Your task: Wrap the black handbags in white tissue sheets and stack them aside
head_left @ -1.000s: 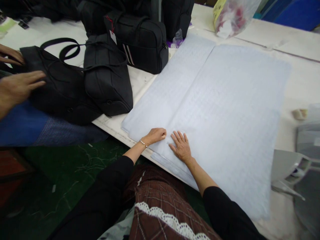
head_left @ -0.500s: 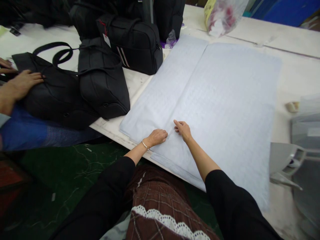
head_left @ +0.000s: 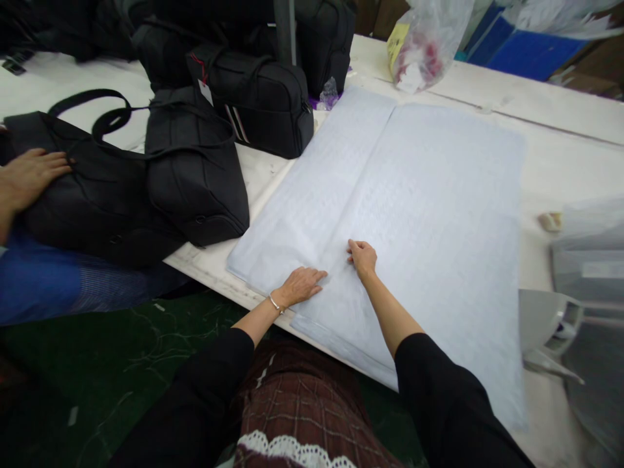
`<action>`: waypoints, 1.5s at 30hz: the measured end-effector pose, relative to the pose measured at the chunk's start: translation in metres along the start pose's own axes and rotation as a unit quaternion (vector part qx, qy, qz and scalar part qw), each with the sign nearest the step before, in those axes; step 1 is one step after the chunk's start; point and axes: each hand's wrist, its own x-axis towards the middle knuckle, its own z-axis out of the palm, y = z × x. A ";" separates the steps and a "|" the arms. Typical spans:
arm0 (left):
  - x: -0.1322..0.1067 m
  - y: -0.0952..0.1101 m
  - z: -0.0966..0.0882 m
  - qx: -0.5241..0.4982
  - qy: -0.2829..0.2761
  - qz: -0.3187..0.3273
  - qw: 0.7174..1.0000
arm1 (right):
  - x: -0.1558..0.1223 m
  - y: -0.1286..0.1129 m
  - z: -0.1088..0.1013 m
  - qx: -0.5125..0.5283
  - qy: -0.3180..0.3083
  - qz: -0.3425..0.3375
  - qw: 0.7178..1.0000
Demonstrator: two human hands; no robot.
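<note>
Thin, pale, translucent sheets point(head_left: 429, 214) lie spread on the counter point(head_left: 570, 162), their layered front reaching its near edge. The left hand point(head_left: 300, 286) rests on them, fingers extended, gripping nothing; the right hand point(head_left: 363, 259) is half curled, and whether it pinches a layer cannot be told. A long straight line point(head_left: 362, 175) runs away across the sheets. Leftward, a co-worker's hand point(head_left: 32, 179), cut off by the frame, touches a soft black bag point(head_left: 97, 201). Farther back, a clear plastic bag point(head_left: 424, 55) has blurred contents.
</note>
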 end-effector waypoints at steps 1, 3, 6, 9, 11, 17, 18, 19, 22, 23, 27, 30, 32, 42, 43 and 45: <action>-0.001 0.000 0.002 0.001 0.000 0.004 1.000 | 0.004 -0.002 0.001 0.004 0.004 0.001 1.000; -0.003 0.000 0.004 0.005 -0.005 0.010 1.000 | 0.012 -0.008 0.004 0.007 -0.004 -0.001 1.000; -0.005 -0.001 0.006 0.010 -0.014 0.014 1.000 | 0.025 -0.013 0.009 0.011 -0.034 -0.005 0.999; -0.008 -0.002 0.008 0.013 -0.019 0.021 1.000 | 0.031 -0.013 0.009 0.031 -0.045 -0.017 0.998; -0.011 -0.002 0.007 0.016 -0.023 0.025 0.999 | 0.030 -0.011 0.008 0.049 -0.041 -0.025 0.998; -0.016 0.003 0.000 0.040 -0.045 0.029 0.998 | 0.025 -0.009 0.006 0.073 -0.024 -0.011 0.997; -0.016 0.004 -0.001 0.043 -0.050 0.030 0.997 | 0.025 -0.010 0.007 0.075 -0.021 -0.008 0.997; -0.016 0.004 -0.001 0.045 -0.055 0.031 0.997 | 0.026 -0.011 0.008 0.079 -0.021 -0.003 0.997; -0.015 0.005 -0.002 0.051 -0.065 0.030 0.996 | 0.022 -0.013 0.007 0.099 -0.038 0.010 0.994; -0.015 0.005 -0.003 0.053 -0.066 0.027 0.996 | 0.018 -0.013 0.004 0.108 -0.046 0.012 0.993; -0.016 0.007 -0.009 0.059 -0.064 0.022 0.996 | -0.015 0.005 -0.032 0.143 -0.058 -0.008 0.988; -0.017 0.012 -0.015 0.066 -0.070 0.019 0.995 | -0.046 0.041 -0.088 0.155 -0.017 -0.018 0.988; -0.015 0.016 -0.019 0.077 -0.084 0.008 0.993 | -0.064 0.074 -0.139 0.151 0.050 -0.014 0.987; -0.005 0.023 -0.016 0.097 -0.150 -0.036 0.983 | -0.102 0.216 -0.401 0.062 0.391 0.089 0.914; -0.005 0.023 -0.017 0.090 -0.155 -0.041 0.983 | -0.096 0.223 -0.414 0.071 0.383 0.099 0.916; -0.004 0.025 -0.019 0.082 -0.165 -0.054 0.981 | -0.078 0.234 -0.430 0.100 0.355 0.114 0.923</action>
